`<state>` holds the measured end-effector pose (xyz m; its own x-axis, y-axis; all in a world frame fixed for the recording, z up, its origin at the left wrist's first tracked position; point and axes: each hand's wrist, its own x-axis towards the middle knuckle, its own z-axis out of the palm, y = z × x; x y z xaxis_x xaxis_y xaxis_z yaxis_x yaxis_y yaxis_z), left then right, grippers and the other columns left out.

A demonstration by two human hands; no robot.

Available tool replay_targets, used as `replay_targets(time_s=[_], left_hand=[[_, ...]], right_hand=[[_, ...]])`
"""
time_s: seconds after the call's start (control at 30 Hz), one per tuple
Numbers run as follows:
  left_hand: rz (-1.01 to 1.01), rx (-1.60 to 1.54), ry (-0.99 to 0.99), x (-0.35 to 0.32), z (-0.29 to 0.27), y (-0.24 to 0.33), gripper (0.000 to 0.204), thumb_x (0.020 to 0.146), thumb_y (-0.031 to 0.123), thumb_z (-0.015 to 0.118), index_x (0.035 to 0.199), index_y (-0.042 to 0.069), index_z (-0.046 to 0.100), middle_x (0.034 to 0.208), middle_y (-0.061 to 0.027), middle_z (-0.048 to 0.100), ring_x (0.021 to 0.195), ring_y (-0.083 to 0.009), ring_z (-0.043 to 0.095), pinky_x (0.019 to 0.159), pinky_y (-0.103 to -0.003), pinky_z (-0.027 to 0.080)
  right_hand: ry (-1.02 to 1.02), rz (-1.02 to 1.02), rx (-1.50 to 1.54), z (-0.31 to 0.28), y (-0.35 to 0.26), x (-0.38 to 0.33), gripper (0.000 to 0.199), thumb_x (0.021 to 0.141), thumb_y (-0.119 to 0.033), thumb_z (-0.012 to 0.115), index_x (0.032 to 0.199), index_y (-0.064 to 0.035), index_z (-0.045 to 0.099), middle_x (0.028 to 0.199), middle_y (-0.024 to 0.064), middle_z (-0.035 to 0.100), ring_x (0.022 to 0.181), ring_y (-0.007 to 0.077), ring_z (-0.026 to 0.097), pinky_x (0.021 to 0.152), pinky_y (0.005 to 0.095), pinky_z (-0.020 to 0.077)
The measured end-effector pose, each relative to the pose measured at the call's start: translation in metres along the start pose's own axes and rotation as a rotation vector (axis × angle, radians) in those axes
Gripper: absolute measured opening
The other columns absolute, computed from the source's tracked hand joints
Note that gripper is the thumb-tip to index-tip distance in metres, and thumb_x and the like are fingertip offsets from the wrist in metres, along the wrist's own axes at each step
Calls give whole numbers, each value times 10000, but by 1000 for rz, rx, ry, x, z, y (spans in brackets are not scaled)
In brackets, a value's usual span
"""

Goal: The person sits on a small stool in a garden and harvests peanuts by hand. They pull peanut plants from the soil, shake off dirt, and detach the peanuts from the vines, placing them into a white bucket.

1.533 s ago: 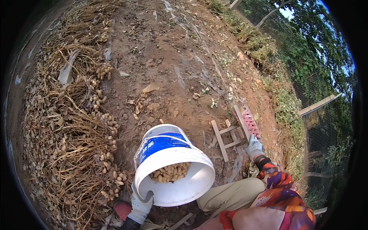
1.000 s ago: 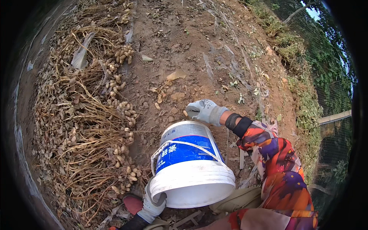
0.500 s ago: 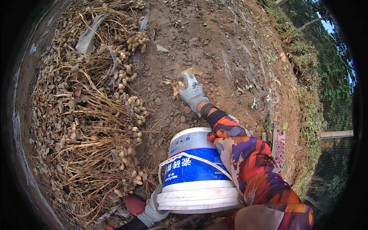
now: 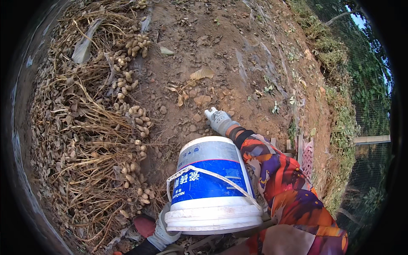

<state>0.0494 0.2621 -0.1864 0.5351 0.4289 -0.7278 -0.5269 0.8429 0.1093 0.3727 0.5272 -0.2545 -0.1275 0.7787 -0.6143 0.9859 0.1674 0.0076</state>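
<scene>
A white bucket (image 4: 214,214) with a blue label leans with its broad rim toward me and its thin white handle across its side. My left hand (image 4: 162,231), in a pale grey glove, grips the bucket at its rim on the left; its fingertips are hidden behind it. My right hand (image 4: 220,122), gloved alike, is low over the soil just beyond the bucket's base. Its fingers are curled, and whatever they may hold is hidden. Beyond it, a dry yellowish leaf (image 4: 201,74) and a brown stone (image 4: 202,100) lie on the ground.
Pulled peanut plants (image 4: 89,157) lie in a long row at left, with clusters of peanuts (image 4: 138,44) along their right side. Torn plastic film (image 4: 272,70) sticks out of the soil. A mesh fence (image 4: 367,106) and weeds stand at right.
My right hand has drawn back from the dry leaves toward the bucket, leaving them on the soil. My left hand stays at the rim. The view has shifted slightly.
</scene>
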Motion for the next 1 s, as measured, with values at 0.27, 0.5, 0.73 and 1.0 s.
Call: replay_targets(time_s=[0.27,0.5,0.73,1.0], left_hand=[[745,1354,-176,-2,17,20,555,683,136,670,1142,-3,390,1002,-114,561,925,-205,557,792,-315,450],[598,1135,94,-19,70,32,650,729,156,662,1242,-39,312,1081,-194,514,984,-248,533,820,-347,445],[523,791,15,-7,100,57,566,755,144,679,1205,22,357,1019,-94,503,866,-122,521,689,-230,473],[663,942,-32,-4,123,81,548,776,238,671,1192,-30,435,1021,-131,550,928,-169,538,782,-301,464]], right_hand=[[578,423,763,-26,93,-66,209,800,-181,581,951,-66,493,751,137,577,670,259,599,592,366,482],[545,40,1316,-158,7,-253,211,818,-140,584,991,-49,506,696,15,539,486,83,511,438,203,414],[765,-29,299,-132,-35,-306,638,718,-240,716,1245,-38,418,1139,152,455,868,220,556,770,320,461],[512,218,1267,-54,2,-286,533,766,19,529,1275,10,370,1127,126,546,972,163,551,811,270,460]])
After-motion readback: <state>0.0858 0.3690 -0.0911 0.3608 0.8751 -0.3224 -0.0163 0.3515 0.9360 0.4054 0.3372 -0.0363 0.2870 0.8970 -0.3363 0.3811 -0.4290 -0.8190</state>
